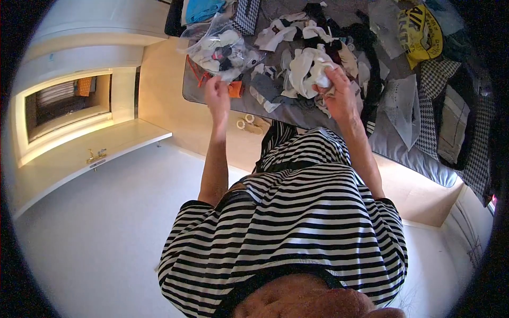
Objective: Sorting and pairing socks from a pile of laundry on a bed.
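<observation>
On the grey bed cover, socks and other small cloth items lie scattered in front of me. My right hand grips a bunched white cloth, perhaps a sock, above the pile. At the near side of a clear plastic bag filled with socks is my left hand, its fingers curled; whether they pinch the bag is unclear. An orange item lies just right of that hand, and a red-orange strap lies to its left. A grey and white sock rests between my hands.
A yellow printed bag and houndstooth cloth lie at the right. Translucent plastic bags rest near the bed's edge. Blue cloth is at the top. Slippers stand on the floor, and a white door is at the left.
</observation>
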The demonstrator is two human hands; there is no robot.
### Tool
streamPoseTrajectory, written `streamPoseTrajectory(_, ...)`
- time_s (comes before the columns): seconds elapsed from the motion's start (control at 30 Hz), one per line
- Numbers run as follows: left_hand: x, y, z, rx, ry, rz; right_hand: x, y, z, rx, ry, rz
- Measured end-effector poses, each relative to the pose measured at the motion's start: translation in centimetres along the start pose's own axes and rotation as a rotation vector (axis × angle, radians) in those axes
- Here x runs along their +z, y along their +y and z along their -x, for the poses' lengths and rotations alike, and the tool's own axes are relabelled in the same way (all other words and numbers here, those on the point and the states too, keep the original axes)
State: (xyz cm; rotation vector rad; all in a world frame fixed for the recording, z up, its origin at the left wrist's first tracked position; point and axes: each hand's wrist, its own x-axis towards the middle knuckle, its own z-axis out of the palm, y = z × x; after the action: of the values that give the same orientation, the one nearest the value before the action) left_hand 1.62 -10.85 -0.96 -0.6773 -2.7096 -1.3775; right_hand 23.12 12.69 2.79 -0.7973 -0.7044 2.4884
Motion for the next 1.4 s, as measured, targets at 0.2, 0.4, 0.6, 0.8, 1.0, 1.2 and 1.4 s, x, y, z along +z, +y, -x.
streamPoseTrajectory(0.2, 5.0, 14.8, 3.3, 0.457, -0.387, 0.185, 1.7, 1.9, 0.0, 0.018, -0.084, 0.153)
streamPoseTrajectory(0.4, 5.9, 15.0, 3.8, 0.05, -0.536, 0.273, -0.3, 3.0, -1.0, -0.386, -0.232, 1.042)
streamPoseTrajectory(0.6, 6.6, 12.8, 3.6, -0.459, -0.556, 0.857, 1.3, 1.7, 0.2, 0.146, -0.198, 0.095)
streamPoseTrajectory(0.8, 6.3, 13.9, 3.7, -0.342, -0.612, 0.732, 1.4, 1.6, 0.2, -0.055, -0.222, 0.376)
streamPoseTrajectory(1.0, 5.1, 14.5, 3.2, -0.276, -0.338, 0.796, -0.4, 1.5, 0.1, -0.03, -0.16, 0.472)
streamPoseTrajectory(1.2, 5.1, 14.8, 2.9, -0.282, -0.391, 0.872, 1.4, 1.6, 0.8, 0.142, -0.397, 0.138)
streamPoseTrajectory(1.4, 3.8, 14.5, 2.1, 0.138, -0.261, 0.411, 1.7, 1.2, 0.8, 0.268, -0.491, -0.384)
